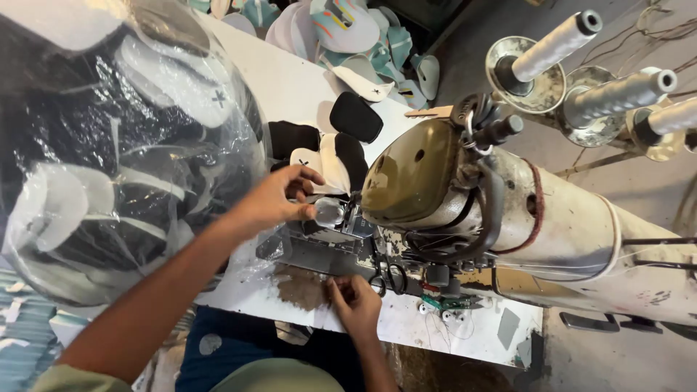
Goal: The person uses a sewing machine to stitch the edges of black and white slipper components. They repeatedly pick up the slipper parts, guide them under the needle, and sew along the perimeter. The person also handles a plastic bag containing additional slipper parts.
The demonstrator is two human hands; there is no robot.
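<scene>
My left hand (279,196) reaches across to the needle area of a worn sewing machine (508,218), its fingers pinching a small piece beside the presser foot. Just beyond it lie black and white shoe upper pieces (330,160). My right hand (353,301) rests low on the white table (298,83) at the machine's front edge, fingers closed on something small that I cannot make out. A pair of scissors (388,279) lies right next to it.
A big clear plastic bag (109,145) stuffed with black and white cut pieces fills the left side. Several coloured shoe pieces (356,36) are heaped at the table's far end. Three thread cones (617,94) stand on a rack at the upper right.
</scene>
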